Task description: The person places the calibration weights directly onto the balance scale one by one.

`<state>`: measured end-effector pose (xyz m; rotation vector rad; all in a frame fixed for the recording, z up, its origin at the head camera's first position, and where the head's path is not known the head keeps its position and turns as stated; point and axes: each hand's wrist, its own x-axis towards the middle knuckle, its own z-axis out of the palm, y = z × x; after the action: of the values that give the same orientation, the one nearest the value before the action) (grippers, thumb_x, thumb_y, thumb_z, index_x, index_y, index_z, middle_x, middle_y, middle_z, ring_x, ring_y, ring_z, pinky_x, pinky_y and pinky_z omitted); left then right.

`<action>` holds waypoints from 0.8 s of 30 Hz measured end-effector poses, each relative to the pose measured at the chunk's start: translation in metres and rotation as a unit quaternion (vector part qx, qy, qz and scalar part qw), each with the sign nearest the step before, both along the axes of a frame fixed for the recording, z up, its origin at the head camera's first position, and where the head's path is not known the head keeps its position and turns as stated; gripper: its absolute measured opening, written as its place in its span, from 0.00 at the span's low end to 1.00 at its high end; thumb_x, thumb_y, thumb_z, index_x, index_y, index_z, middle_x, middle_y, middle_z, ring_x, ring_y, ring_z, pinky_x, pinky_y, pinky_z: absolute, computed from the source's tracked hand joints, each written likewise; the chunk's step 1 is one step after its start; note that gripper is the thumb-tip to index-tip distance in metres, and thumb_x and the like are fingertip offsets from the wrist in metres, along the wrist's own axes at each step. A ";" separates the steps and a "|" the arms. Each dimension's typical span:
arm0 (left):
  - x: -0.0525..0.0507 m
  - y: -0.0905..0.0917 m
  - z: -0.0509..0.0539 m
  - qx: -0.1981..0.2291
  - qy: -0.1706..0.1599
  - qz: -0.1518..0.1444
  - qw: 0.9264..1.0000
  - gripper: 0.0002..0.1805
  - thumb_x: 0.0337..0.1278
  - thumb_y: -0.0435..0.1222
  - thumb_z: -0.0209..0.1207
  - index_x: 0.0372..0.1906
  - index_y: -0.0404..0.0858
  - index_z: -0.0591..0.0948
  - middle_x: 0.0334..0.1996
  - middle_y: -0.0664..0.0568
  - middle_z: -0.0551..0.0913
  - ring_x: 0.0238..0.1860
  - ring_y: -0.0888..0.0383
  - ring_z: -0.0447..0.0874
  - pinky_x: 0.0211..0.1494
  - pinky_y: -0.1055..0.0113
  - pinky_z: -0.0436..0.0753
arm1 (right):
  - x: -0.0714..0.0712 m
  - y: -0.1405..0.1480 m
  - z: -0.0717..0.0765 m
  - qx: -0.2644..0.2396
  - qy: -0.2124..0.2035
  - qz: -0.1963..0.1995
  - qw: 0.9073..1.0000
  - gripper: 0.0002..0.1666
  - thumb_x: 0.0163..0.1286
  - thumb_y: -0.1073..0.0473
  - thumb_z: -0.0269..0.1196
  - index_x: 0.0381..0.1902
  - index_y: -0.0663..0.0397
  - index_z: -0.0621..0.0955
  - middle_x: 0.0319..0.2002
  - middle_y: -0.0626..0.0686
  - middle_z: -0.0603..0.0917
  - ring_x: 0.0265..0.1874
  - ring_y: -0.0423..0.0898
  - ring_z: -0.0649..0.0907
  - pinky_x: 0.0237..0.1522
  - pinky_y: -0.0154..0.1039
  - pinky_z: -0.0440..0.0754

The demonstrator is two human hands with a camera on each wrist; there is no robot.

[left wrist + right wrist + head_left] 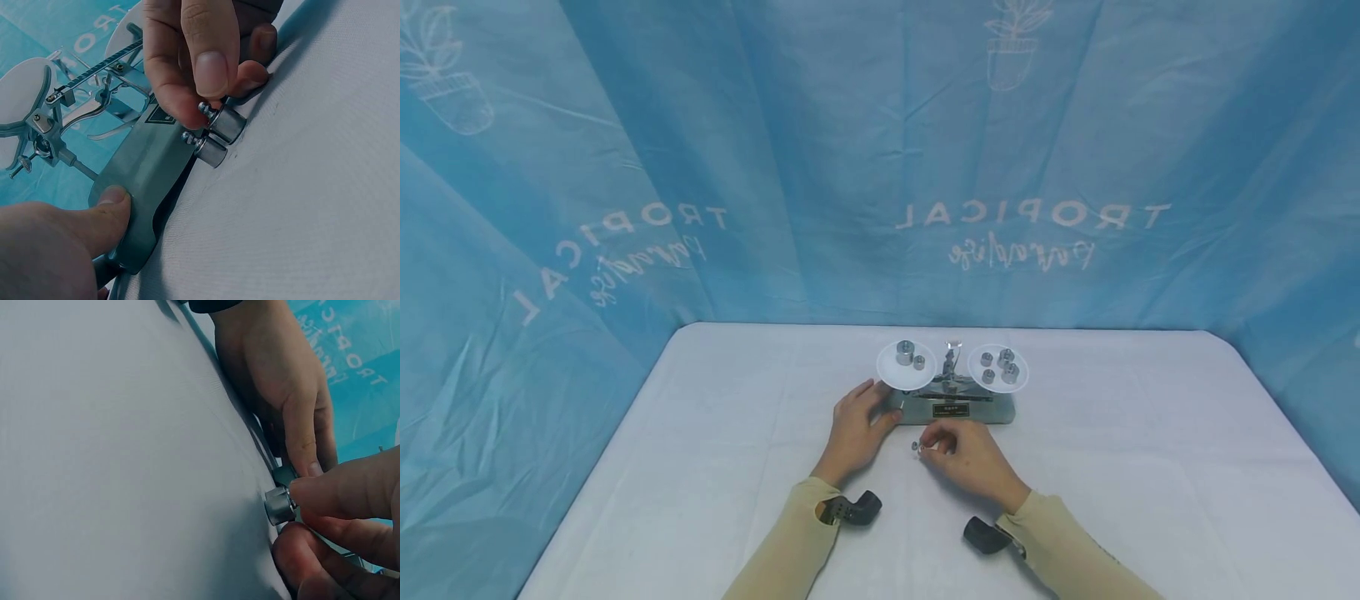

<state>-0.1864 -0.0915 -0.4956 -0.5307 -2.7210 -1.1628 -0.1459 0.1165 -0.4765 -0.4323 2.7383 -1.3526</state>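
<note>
A grey-green balance scale (992, 410) stands on the table with two white pans. My left hand (855, 429) grips the left end of its base, thumb (112, 209) on the front face. Just in front of the base, my right hand (970, 458) pinches the knob of a small metal weight (228, 124) between thumb and finger. A second, smaller knobbed weight (211, 152) stands right beside it on the cloth. On the left pan (895, 377) are a large and a small weight; the right pan (998, 386) carries several weights.
White cloth (700, 467) covers the table. Blue printed curtains (820, 250) hang behind it and along the sides. A dark camera mount (862, 507) sits at the left wrist, another (986, 536) at the right.
</note>
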 end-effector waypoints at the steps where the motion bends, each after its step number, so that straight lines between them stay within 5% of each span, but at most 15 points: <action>1: 0.000 0.000 0.000 -0.002 0.000 0.000 1.000 0.28 0.66 0.43 0.62 0.68 0.38 0.76 0.67 0.46 0.77 0.72 0.41 0.66 0.73 0.36 0.57 | 0.000 0.000 0.000 0.001 0.000 -0.001 1.000 0.07 0.58 0.63 0.73 0.34 0.47 0.86 0.27 0.39 0.82 0.25 0.36 0.78 0.31 0.33 0.77; 24: 0.003 0.001 0.004 0.002 -0.010 0.004 1.000 0.27 0.66 0.41 0.61 0.67 0.38 0.76 0.67 0.46 0.77 0.72 0.40 0.65 0.74 0.37 0.57 | -0.001 0.002 -0.007 0.004 0.031 -0.002 1.000 0.05 0.58 0.59 0.73 0.31 0.44 0.87 0.26 0.37 0.82 0.26 0.34 0.77 0.31 0.33 0.77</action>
<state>-0.1834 -0.0900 -0.4918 -0.5116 -2.7335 -1.1780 -0.1471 0.1186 -0.4831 -0.4759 2.7944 -1.3521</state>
